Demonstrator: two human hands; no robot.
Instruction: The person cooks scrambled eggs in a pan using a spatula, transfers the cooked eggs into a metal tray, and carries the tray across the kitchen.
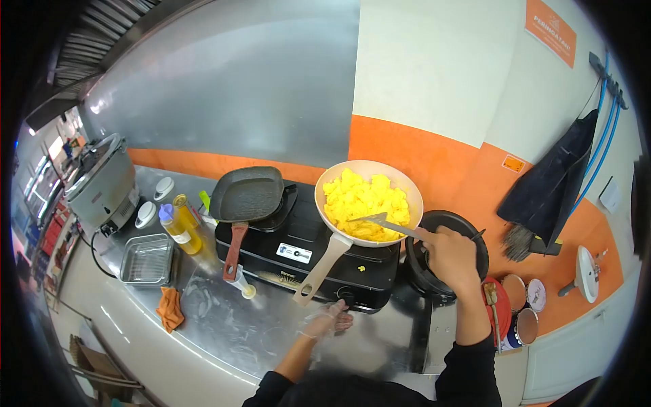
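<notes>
My right hand point(451, 258) grips a metal spatula point(390, 224), whose blade rests in the yellow scrambled eggs point(363, 197). The eggs sit in a cream-coloured frying pan point(415, 197) on the right burner of a black two-burner gas stove point(312, 271). The pan's beige handle point(324, 269) points toward me over the stove's front edge. Down at the front of the stove, my left hand point(328, 320), in a clear plastic glove, has its fingers closed at the right control knob point(347, 298). A small piece of egg point(361, 268) lies on the stove top.
A dark square grill pan point(247, 193) occupies the left burner. Along the steel counter stand oil bottles point(182, 230), a glass dish point(147, 260), an orange cloth point(169, 310) and a rice cooker point(105, 183). A black pot point(468, 234) is right of the stove.
</notes>
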